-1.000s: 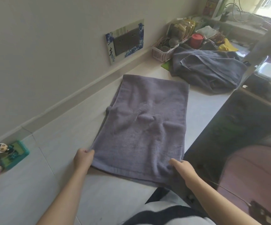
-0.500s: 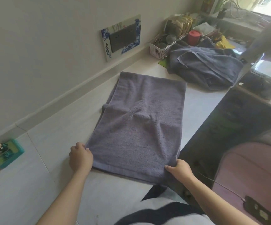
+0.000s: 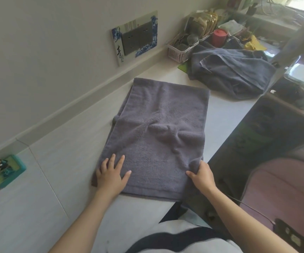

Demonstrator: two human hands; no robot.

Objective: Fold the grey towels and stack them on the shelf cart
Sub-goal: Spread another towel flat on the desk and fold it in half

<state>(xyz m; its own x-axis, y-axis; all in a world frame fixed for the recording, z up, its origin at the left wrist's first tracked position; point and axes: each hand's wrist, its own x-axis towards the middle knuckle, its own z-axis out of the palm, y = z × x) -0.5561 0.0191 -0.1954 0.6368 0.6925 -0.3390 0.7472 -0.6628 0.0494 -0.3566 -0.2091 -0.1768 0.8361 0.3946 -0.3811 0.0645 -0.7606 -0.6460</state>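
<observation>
A grey towel, folded lengthwise, lies flat on the white counter with a wrinkled bump near its middle. My left hand presses flat on its near left corner, fingers spread and straight. My right hand rests on the near right edge, with the cloth bunched against its thumb and fingers. A heap of unfolded grey towels lies further back on the counter. The shelf cart is out of view.
A pink basket and a red cup stand behind the heap. A panda figure on a green box sits at the left. The wall with a socket plate runs along the left. The counter edge drops off at the right.
My left hand let go of the near left corner and now lies flat on the towel. The right hand moved up onto the near right edge.
</observation>
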